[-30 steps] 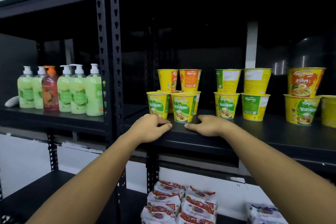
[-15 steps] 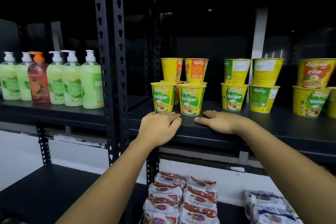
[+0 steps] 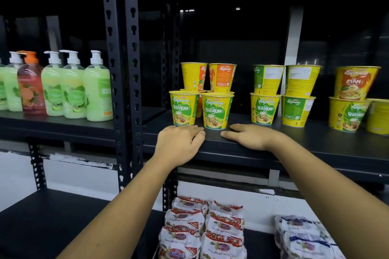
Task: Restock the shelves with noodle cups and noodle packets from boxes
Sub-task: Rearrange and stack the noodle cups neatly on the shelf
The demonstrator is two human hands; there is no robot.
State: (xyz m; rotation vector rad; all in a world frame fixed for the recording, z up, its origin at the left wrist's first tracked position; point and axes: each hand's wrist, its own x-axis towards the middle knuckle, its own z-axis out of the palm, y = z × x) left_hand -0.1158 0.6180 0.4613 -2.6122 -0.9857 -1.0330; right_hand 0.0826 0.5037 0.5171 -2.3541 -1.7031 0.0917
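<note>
1. A black metal rack (image 3: 124, 69) fills a dark view; a white wall (image 3: 73, 176) shows behind it at 8 o'clock.
2. The middle shelf (image 3: 315, 149) carries the noodle cups (image 3: 216, 111) in stacked clusters from 12 o'clock out to 3 o'clock; the nearest pair, marked Vegetarian, stands just beyond the fingertips, with orange-labelled cups stacked behind.
3. The left hand (image 3: 179, 143) lies palm down on that shelf's front edge, fingers relaxed, holding nothing; the right hand (image 3: 250, 136) lies flat at its 3 o'clock, also holding nothing; the hands are near each other but apart.
4. On the lower shelf (image 3: 261, 244) at 6 o'clock lie red-printed noodle packets (image 3: 202, 231) in a pile; blue-printed packets (image 3: 303, 235) lie at 5 o'clock, apart from them.
5. Pump bottles (image 3: 73, 88), mostly green and one reddish, stand on the neighbouring shelf (image 3: 52, 126) at 9 o'clock.
</note>
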